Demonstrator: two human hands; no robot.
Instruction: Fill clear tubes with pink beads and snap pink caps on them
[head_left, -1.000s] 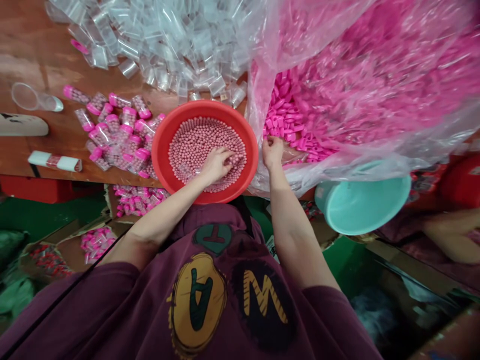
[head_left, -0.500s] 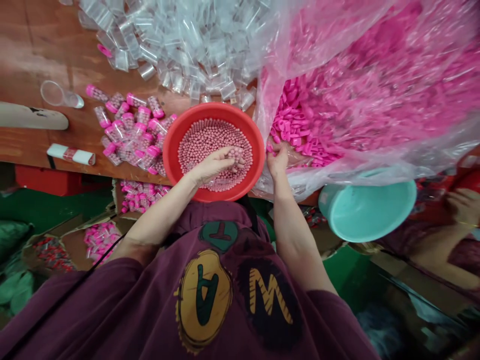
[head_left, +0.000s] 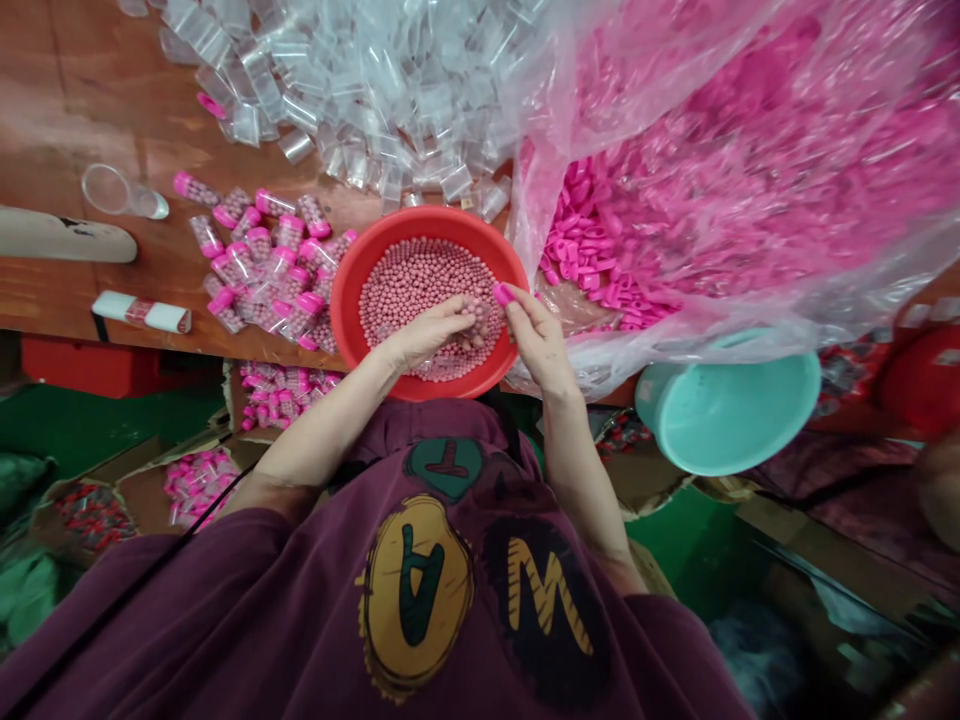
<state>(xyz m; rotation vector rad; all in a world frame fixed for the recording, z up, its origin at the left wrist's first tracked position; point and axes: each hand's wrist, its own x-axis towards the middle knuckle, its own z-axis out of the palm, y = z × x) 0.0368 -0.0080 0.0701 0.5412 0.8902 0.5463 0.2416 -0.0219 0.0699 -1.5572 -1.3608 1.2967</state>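
Over the red basin (head_left: 346, 345) my left hand (head_left: 431, 332) is closed around a small clear tube (head_left: 474, 312) that holds pink beads; fingers partly cover it. Beneath it, loose pink beads (head_left: 420, 270) fill the basin's bottom. At the basin's right rim my right hand (head_left: 540, 345) pinches a bright pink cap (head_left: 503, 293) between thumb and fingers, a short way from the tube. More pink caps (head_left: 585, 250) lie in a clear plastic bag (head_left: 600, 355) just right of this hand.
Capped tubes of beads (head_left: 262, 260) are heaped left of the basin. Empty clear tubes (head_left: 337, 90) pile up behind it. A turquoise basin (head_left: 735, 410) stands at the right, and a box of pink-capped tubes (head_left: 281, 392) sits below the table edge. A co-worker's arm (head_left: 941, 490) shows far right.
My right hand has moved left out of the bag of caps to the basin's rim, with a pink cap in its fingers. My left hand stays over the beads.
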